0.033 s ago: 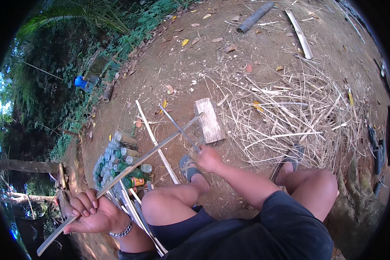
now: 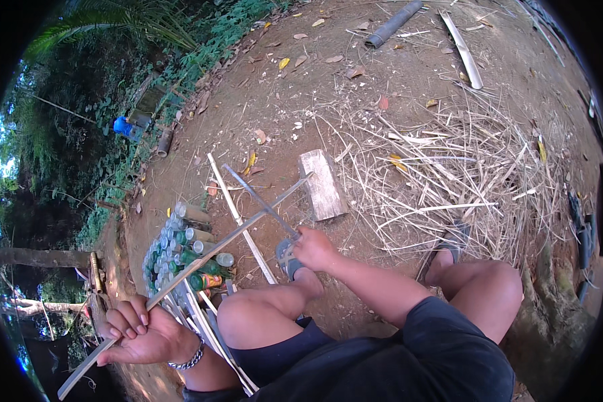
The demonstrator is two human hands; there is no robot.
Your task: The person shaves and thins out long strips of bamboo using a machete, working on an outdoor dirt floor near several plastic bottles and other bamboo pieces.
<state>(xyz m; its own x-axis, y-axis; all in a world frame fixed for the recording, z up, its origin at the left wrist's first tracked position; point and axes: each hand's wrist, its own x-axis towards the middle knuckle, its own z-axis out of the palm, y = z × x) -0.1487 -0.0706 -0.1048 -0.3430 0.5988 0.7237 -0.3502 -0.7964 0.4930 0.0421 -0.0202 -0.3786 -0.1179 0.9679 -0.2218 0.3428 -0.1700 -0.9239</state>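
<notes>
My left hand (image 2: 141, 329), with a chain bracelet at its wrist, is closed around the lower part of a long, narrow bamboo strip (image 2: 231, 240). The strip slants up to the right, and its far tip rests on a pale wooden block (image 2: 323, 184) on the ground. My right hand (image 2: 315, 249) is wrapped around the handle of a long-bladed knife (image 2: 250, 192), mostly hiding the handle. The blade points up to the left and crosses the strip a short way from the block. Another pale strip (image 2: 234, 208) lies on the ground just left of the blade.
Glass bottles (image 2: 174, 251) stand clustered on the left, near several split strips (image 2: 204, 321) beside my left leg. A heap of thin shavings (image 2: 449, 167) spreads right of the block. Farther off lie a dark bamboo tube (image 2: 394, 25) and a split bamboo piece (image 2: 462, 50).
My right hand has shifted a little left and down with the knife, and the blade has swung left across the strip. My left hand and the strip stay nearly in place.
</notes>
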